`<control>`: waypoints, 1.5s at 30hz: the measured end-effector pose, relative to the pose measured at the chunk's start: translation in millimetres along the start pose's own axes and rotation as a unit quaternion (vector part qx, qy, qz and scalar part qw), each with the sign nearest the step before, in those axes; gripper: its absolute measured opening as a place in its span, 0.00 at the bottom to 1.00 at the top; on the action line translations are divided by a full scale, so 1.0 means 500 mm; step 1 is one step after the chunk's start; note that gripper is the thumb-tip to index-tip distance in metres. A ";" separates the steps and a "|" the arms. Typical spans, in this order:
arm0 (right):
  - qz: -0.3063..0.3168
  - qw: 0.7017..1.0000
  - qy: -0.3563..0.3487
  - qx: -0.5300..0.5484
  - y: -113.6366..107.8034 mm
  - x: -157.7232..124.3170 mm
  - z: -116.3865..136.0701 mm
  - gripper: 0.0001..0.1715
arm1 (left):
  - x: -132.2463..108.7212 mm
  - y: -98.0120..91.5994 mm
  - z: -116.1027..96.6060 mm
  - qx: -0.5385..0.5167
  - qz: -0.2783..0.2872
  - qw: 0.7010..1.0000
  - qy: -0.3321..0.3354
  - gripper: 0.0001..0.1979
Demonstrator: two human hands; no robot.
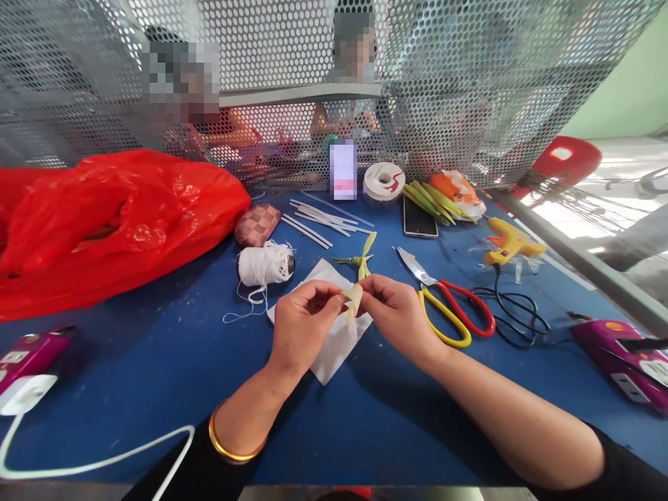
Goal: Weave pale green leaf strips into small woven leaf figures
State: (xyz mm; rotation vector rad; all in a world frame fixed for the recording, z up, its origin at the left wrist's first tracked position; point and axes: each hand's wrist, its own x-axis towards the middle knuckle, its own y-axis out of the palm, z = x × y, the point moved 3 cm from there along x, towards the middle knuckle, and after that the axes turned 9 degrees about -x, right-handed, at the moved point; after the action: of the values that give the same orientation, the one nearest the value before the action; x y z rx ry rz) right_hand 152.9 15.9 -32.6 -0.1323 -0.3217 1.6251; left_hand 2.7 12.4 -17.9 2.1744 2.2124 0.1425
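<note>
A pale leaf-like piece is pinched by the left hand and the right hand, above a white sheet, inward of the worktop's near edge; scissors are laid rightward.

Wearer's hands: 2; scissors: 1 pair; thread spool: 1; yellow glue gun: 1; purple power strips: 2; white sticks: overlapping, tally unclear
</note>
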 end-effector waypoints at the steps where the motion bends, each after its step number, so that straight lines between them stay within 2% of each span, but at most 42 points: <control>1: 0.002 1.000 0.003 0.008 0.001 0.000 0.000 0.09 | 0.001 0.000 0.002 -0.007 -0.003 1.000 -0.005 0.01; 8: 0.003 0.997 0.018 0.071 0.010 0.001 -0.006 0.09 | 0.008 0.003 0.016 -0.088 0.001 0.991 -0.099 0.06; 11: -0.015 0.998 -0.013 0.067 0.008 -0.001 -0.004 0.08 | 0.010 0.000 0.020 -0.143 -0.021 0.978 -0.147 0.08; 13: -0.031 0.998 -0.054 0.025 0.003 -0.004 0.000 0.07 | 0.010 -0.001 0.021 -0.164 -0.039 0.971 -0.168 0.09; 17: -0.044 0.984 -0.150 -0.087 -0.002 -0.007 0.010 0.05 | 0.009 -0.001 0.019 -0.171 -0.040 0.970 -0.168 0.11; 20: -0.041 0.974 -0.189 -0.114 -0.003 -0.007 0.014 0.07 | 0.008 -0.001 0.018 -0.166 -0.026 0.972 -0.166 0.10; 27: -0.036 0.969 -0.200 -0.141 -0.009 -0.008 0.020 0.07 | 0.009 -0.005 0.028 -0.181 0.014 0.955 -0.232 0.09; 33: -0.025 0.965 -0.212 -0.150 -0.008 -0.007 0.020 0.07 | 0.004 0.000 0.031 -0.163 -0.018 0.969 -0.182 0.06; 38: -0.023 0.976 -0.179 -0.122 -0.008 -0.008 0.024 0.07 | 0.000 0.001 0.021 -0.121 -0.024 0.983 -0.133 0.06; 43: -0.040 0.996 -0.061 -0.056 -0.006 -0.004 0.012 0.05 | 0.002 0.002 0.010 -0.092 0.017 0.988 -0.121 0.10; 45: -0.054 0.998 -0.035 -0.006 -0.007 -0.001 0.008 0.06 | 0.001 0.004 0.006 -0.082 0.026 0.990 -0.108 0.09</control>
State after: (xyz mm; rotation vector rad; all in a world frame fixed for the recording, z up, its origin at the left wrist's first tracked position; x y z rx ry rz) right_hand 155.0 15.1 -28.0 -0.0669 -0.3867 1.5224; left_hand 4.8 13.0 -20.9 2.0524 1.9572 0.0826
